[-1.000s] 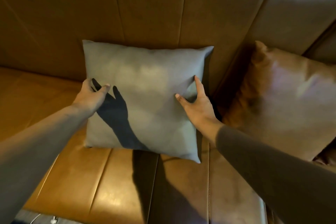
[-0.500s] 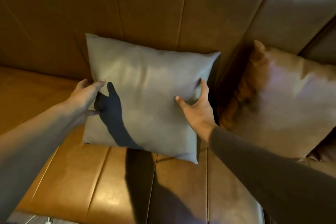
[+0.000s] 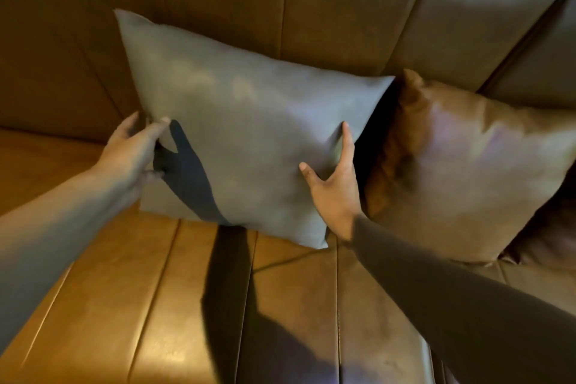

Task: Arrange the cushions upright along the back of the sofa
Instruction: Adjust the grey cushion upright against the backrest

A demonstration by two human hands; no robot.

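A grey square cushion (image 3: 249,128) leans against the brown leather sofa back (image 3: 343,0), its bottom edge resting on the seat. My left hand (image 3: 131,153) grips the cushion's left edge, thumb on the front, fingers behind. My right hand (image 3: 335,178) holds the right edge, thumb and forefinger spread on the front face. The cushion is tilted, its top left corner higher than the right. A brown leather cushion (image 3: 461,165) leans upright against the sofa back just to the right, close to the grey one.
The tan seat (image 3: 140,305) stretches to the left and front, crossed by shadows of my arms. The sofa back turns a corner at the upper right (image 3: 548,50). A dark gap separates the two cushions.
The grey cushion has been lifted and pushed back and up against the sofa back, its top left corner rising. Both hands kept their grip on its side edges.
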